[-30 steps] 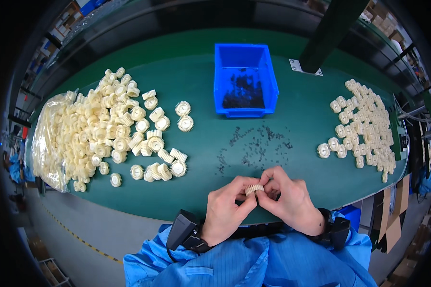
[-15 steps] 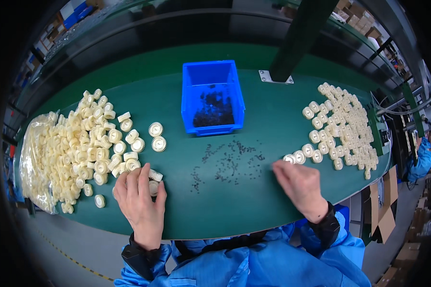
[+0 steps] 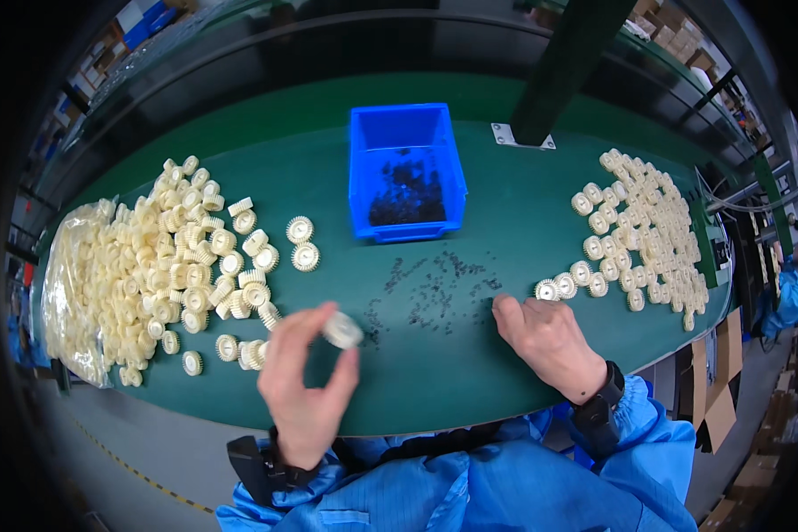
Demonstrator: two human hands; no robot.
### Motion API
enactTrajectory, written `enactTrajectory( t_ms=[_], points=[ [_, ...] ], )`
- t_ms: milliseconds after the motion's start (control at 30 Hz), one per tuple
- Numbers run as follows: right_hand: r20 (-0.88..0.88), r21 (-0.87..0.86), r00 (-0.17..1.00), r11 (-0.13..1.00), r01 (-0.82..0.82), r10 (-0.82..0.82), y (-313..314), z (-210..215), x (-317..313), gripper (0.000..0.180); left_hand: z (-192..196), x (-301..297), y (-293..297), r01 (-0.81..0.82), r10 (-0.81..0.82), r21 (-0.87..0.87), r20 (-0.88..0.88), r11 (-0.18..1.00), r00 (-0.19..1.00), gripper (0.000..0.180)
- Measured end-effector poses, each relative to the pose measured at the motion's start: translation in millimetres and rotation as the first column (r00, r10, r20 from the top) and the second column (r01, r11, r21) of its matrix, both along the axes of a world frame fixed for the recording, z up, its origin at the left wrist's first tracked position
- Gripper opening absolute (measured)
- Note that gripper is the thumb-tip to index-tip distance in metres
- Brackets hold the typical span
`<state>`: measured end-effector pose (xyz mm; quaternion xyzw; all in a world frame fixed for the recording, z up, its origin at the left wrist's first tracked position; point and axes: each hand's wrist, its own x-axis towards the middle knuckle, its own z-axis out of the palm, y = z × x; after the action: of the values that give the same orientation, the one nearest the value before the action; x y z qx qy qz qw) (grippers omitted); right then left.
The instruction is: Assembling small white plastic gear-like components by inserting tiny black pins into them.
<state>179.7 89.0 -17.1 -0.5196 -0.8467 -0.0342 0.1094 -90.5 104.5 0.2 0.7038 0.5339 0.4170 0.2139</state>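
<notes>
Between the thumb and forefinger of my left hand (image 3: 306,377) is a cream plastic gear (image 3: 342,330), slightly blurred, held above the green tabletop. A large heap of the same cream gears (image 3: 182,257) lies to the left of this hand. My right hand (image 3: 545,337) has its fingers curled and pressed together at the right edge of a scatter of tiny black parts (image 3: 434,293). Whatever its fingertips hold, if anything, is hidden. Just beyond that hand a short row of gears (image 3: 563,285) leads to a second group of gears (image 3: 647,226) on the right.
A blue bin (image 3: 406,232) with black parts in it stands at the middle back. To its right a dark green post (image 3: 563,80) is bolted to the tabletop. A clear plastic bag (image 3: 71,293) lies at the far left, and an open cardboard box (image 3: 725,377) sits below the right edge.
My left hand has lifted a gear from the heap and moved right with it. My right hand has shifted slightly left, off the gear row toward the black parts, its fingers curling.
</notes>
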Motion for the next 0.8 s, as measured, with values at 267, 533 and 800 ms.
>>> enactTrajectory(
  t_ms=[267, 533, 800],
  points=[
    [-0.627, -0.283, 0.753, 0.959, 0.017, -0.198, -17, 4, -25, 0.013, -29, 38, -21, 0.603, -0.150, -0.360, 0.761, 0.712, 0.631, 0.041],
    [-0.729, -0.433, 0.625, 0.896, -0.104, -0.280, -21, 5, -38, 0.010, -32, 44, -19, 0.627, -0.160, -0.349, 0.776, 0.697, 0.610, 0.042],
    [-0.814, -0.391, 0.524, 0.905, -0.171, -0.253, -27, 6, -40, 0.012, -33, 40, -19, 0.675, 0.023, -0.356, 0.893, 0.646, 0.449, 0.032]
  ],
)
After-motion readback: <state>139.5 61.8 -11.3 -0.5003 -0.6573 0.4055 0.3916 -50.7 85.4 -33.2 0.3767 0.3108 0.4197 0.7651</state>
